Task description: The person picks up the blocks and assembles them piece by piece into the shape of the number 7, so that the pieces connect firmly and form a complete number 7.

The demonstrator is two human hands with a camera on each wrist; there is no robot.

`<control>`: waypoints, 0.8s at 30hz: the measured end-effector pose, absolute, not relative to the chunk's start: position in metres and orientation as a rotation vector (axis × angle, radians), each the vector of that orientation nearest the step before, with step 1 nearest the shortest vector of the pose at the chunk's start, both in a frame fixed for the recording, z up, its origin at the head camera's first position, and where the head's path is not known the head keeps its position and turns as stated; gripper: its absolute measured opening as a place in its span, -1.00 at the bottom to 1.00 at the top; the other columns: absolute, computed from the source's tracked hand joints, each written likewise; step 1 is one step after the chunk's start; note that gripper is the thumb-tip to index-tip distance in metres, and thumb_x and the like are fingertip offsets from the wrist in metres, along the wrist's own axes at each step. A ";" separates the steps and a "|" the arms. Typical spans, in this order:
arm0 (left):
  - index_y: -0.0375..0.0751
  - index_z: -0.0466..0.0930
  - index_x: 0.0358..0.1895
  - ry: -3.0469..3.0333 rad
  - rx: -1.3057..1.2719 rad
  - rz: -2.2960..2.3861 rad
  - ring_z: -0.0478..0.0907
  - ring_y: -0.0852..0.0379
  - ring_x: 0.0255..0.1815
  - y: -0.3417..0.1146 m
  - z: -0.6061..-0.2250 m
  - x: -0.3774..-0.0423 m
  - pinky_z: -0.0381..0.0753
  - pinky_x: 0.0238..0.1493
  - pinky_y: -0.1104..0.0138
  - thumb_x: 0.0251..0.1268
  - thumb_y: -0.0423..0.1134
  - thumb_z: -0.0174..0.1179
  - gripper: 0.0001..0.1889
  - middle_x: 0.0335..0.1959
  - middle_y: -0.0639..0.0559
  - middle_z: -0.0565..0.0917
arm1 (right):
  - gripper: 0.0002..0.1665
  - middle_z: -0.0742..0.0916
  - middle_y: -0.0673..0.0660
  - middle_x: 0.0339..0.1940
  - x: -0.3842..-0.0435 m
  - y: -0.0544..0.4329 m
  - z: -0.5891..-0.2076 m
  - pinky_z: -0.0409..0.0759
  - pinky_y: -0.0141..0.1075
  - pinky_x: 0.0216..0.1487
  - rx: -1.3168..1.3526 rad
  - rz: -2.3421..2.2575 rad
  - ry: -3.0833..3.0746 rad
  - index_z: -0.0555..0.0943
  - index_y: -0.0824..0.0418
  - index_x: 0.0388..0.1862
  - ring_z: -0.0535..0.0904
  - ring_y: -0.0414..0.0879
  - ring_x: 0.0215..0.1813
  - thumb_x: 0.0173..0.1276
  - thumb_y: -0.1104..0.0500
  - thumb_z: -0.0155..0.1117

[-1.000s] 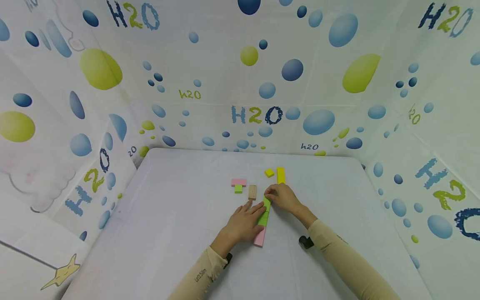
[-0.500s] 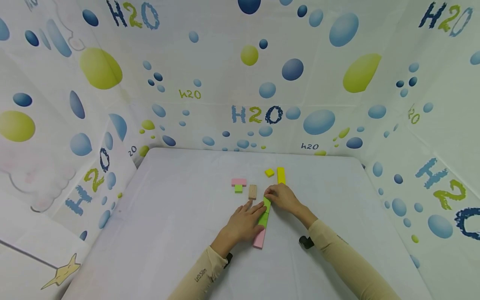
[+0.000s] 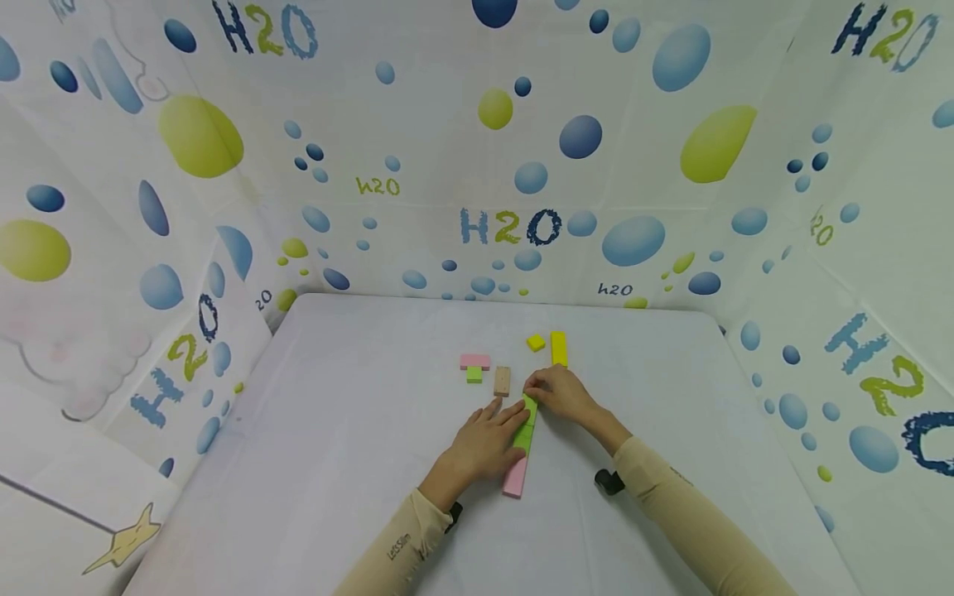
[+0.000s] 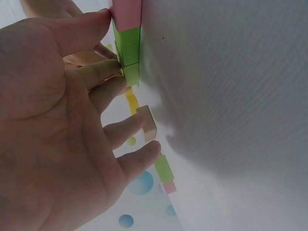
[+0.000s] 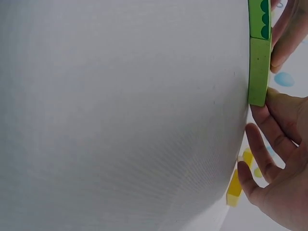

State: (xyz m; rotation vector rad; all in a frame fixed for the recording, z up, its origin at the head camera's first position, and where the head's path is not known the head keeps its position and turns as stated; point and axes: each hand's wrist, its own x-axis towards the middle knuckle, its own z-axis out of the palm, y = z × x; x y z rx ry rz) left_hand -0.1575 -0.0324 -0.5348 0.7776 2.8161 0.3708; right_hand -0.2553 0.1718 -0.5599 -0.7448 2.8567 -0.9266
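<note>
1. Left hand: fingers mostly straight and spread, laid over a row of blocks, not wrapped round anything. Thumb near the pink-green joint; index against the green. Another fingertip comes near the plain wooden block; contact cannot be told.
2. Right hand: fingers bent, thumb and index touching the row's far end. Whether they pinch or merely press, cannot tell.
3. Under the fingers, the row, end to end and slightly slanted: far light-green rectangular block; nearer green rectangular block with dark-green scallops along its side; long pink rectangular block closest to the person.
4. Just left of the row's far end: plain wooden rectangular block, apart from it.
5. Farther left: pink rectangular bar lying crosswise, small green block against its near side, T-shaped.
6. Beyond the right hand: long yellow rectangular block; small yellow block to its left, apart, turned cornerwise.
7. All on a white worktop.
8. Sleeves beige. Behind, white sheeting printed with blue and lime ovals and "H2O".
</note>
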 end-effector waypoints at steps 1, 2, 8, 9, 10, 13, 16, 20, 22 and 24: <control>0.00 0.27 0.63 2.813 0.777 0.368 0.07 -0.17 0.68 -0.032 -0.535 -0.158 0.24 0.55 -0.14 0.51 0.08 0.22 -0.29 0.66 0.12 0.25 | -0.95 0.80 -0.05 -0.26 -0.255 0.172 -0.559 0.57 0.04 0.21 -0.748 -0.922 2.858 0.78 0.12 -0.22 0.64 -0.03 -0.05 0.46 0.20 0.40; 0.00 0.27 0.63 2.814 0.778 0.366 0.07 -0.17 0.68 -0.032 -0.535 -0.158 0.25 0.55 -0.14 0.51 0.08 0.22 -0.28 0.66 0.12 0.25 | -0.95 0.80 -0.04 -0.26 -0.254 0.171 -0.559 0.56 0.05 0.22 -0.753 -0.918 2.860 0.78 0.12 -0.21 0.64 -0.02 -0.04 0.46 0.20 0.41; 0.00 0.29 0.62 2.819 0.772 0.365 0.09 -0.16 0.68 -0.033 -0.534 -0.156 0.26 0.55 -0.14 0.51 0.09 0.22 -0.29 0.66 0.13 0.25 | -0.95 0.80 -0.04 -0.25 -0.253 0.170 -0.558 0.56 0.05 0.24 -0.749 -0.919 2.856 0.78 0.13 -0.20 0.65 -0.02 -0.03 0.47 0.20 0.40; 0.00 0.29 0.63 2.817 0.769 0.364 0.09 -0.15 0.68 -0.033 -0.534 -0.156 0.26 0.55 -0.13 0.51 0.09 0.22 -0.29 0.66 0.13 0.25 | -0.94 0.81 -0.04 -0.25 -0.253 0.170 -0.558 0.57 0.05 0.23 -0.752 -0.923 2.851 0.78 0.13 -0.19 0.66 -0.03 -0.03 0.47 0.20 0.39; 0.01 0.27 0.63 2.815 0.765 0.363 0.07 -0.15 0.69 -0.033 -0.535 -0.156 0.25 0.55 -0.13 0.52 0.09 0.21 -0.29 0.66 0.14 0.24 | -0.93 0.81 -0.04 -0.24 -0.253 0.171 -0.558 0.58 0.05 0.23 -0.754 -0.925 2.849 0.78 0.13 -0.18 0.67 -0.02 -0.03 0.47 0.20 0.39; 0.02 0.28 0.63 2.818 0.765 0.367 0.08 -0.14 0.68 -0.033 -0.538 -0.157 0.25 0.55 -0.13 0.51 0.10 0.21 -0.29 0.66 0.15 0.24 | -0.92 0.81 -0.03 -0.19 -0.254 0.173 -0.557 0.62 0.00 0.19 -0.730 -0.941 2.850 0.78 0.12 -0.15 0.69 -0.05 -0.01 0.49 0.16 0.38; 0.03 0.26 0.64 2.822 0.768 0.373 0.06 -0.14 0.69 -0.033 -0.542 -0.158 0.23 0.56 -0.13 0.52 0.10 0.21 -0.28 0.67 0.16 0.22 | -0.91 0.81 -0.02 -0.14 -0.255 0.175 -0.555 0.68 -0.07 0.10 -0.685 -0.983 2.855 0.78 0.11 -0.12 0.71 -0.09 -0.04 0.49 0.15 0.39; 0.04 0.26 0.64 2.836 0.777 0.377 0.07 -0.13 0.69 -0.034 -0.545 -0.159 0.23 0.56 -0.13 0.52 0.11 0.19 -0.29 0.67 0.16 0.22 | -0.93 0.81 -0.03 -0.14 -0.259 0.177 -0.553 0.71 -0.12 0.02 -0.629 -1.041 2.871 0.78 0.10 -0.12 0.72 -0.12 -0.06 0.46 0.18 0.42; 0.04 0.25 0.64 2.836 0.779 0.375 0.07 -0.13 0.69 -0.035 -0.544 -0.158 0.23 0.56 -0.13 0.52 0.11 0.19 -0.29 0.67 0.16 0.22 | -0.93 0.81 -0.04 -0.15 -0.262 0.179 -0.552 0.71 -0.13 0.02 -0.599 -1.063 2.888 0.79 0.09 -0.13 0.72 -0.11 -0.05 0.46 0.19 0.42; 0.03 0.26 0.64 2.832 0.778 0.377 0.08 -0.14 0.68 -0.035 -0.543 -0.158 0.23 0.56 -0.13 0.52 0.10 0.20 -0.29 0.67 0.15 0.23 | -0.93 0.81 -0.02 -0.15 -0.266 0.181 -0.551 0.71 -0.12 0.02 -0.575 -1.093 2.902 0.79 0.10 -0.13 0.72 -0.07 -0.05 0.46 0.20 0.42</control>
